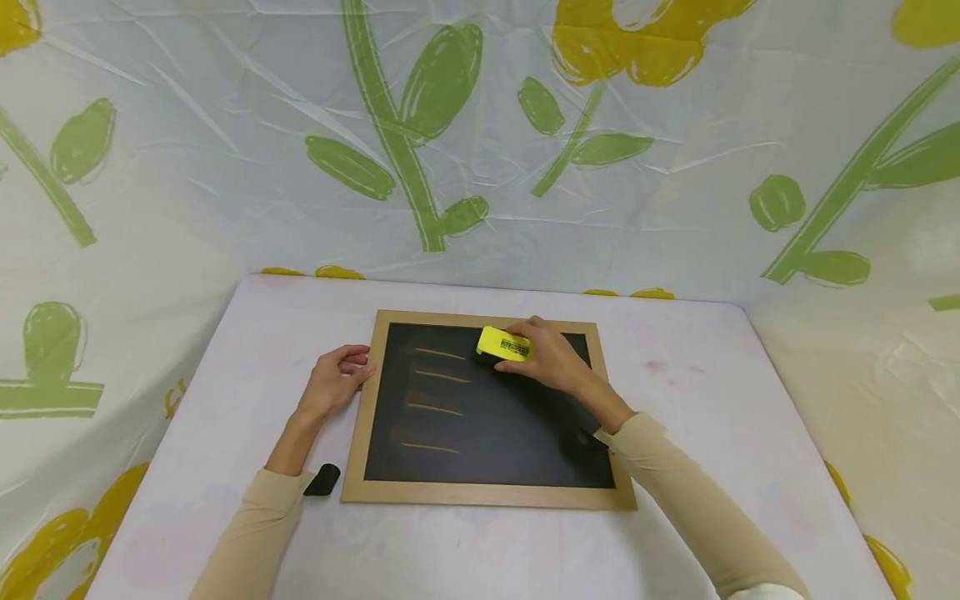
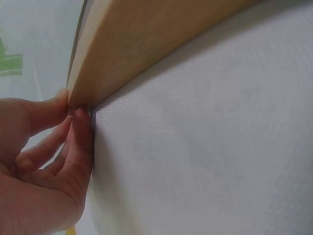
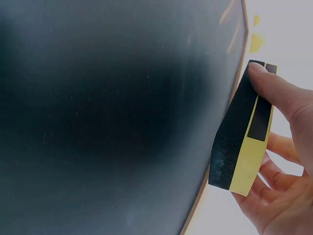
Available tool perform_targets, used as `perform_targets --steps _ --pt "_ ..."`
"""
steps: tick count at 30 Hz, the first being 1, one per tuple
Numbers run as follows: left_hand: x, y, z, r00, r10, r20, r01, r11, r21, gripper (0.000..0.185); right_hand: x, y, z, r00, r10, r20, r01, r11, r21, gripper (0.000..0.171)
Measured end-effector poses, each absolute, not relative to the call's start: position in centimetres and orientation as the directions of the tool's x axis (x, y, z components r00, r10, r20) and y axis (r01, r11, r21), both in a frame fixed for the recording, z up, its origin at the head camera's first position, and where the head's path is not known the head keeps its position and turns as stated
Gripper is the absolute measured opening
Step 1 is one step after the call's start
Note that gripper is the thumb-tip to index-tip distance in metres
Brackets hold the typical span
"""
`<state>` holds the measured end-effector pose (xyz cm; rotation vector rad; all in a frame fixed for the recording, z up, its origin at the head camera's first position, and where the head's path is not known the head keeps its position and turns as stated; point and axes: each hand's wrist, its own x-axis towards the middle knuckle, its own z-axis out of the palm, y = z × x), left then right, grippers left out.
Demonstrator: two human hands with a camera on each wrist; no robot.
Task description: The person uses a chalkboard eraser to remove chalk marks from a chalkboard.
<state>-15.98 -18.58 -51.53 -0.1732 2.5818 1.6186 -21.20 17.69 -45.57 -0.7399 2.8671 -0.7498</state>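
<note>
A wood-framed chalkboard (image 1: 510, 442) lies on the table, with several short orange-brown chalk lines (image 1: 435, 409) down its left half. My left hand (image 1: 333, 382) holds the board's left edge. In the left wrist view its thumb (image 2: 49, 111) is on the wooden frame (image 2: 127, 39) and the fingertips are low against its side. Over the board's upper middle, my right hand (image 1: 555, 358) grips a yellow chalkboard eraser (image 1: 504, 343) with a black felt underside. In the right wrist view the eraser (image 3: 244, 161) sits between thumb and fingers, its felt tilted toward the board.
A pale cloth covers the table (image 1: 480, 554) on all sides of the board. Behind and beside it hangs a white sheet (image 1: 247, 108) printed with green leaves and yellow flowers. A small black piece (image 1: 322, 480) is at the left cuff.
</note>
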Motion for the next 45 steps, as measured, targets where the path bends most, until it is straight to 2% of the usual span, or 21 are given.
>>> perform_targets --steps 23,35,45 --pt "-15.9 -18.4 -51.6 -0.991 -0.045 -0.125 -0.132 0.445 0.886 0.040 -20.8 16.7 -46.5 -0.859 -0.512 0.021 -0.463 0.757 -0.462 0.067" --pt "-15.9 -18.2 -51.5 -0.991 -0.042 -0.128 -0.133 0.444 0.886 0.040 -20.5 16.3 -46.8 -0.856 -0.517 0.016 -0.470 0.764 -0.442 0.058" --pt "-15.9 -18.5 -51.4 -0.989 -0.044 -0.138 -0.143 0.454 0.880 0.041 -20.7 15.8 -46.8 -0.842 -0.539 0.027 -0.499 0.760 -0.416 0.060"
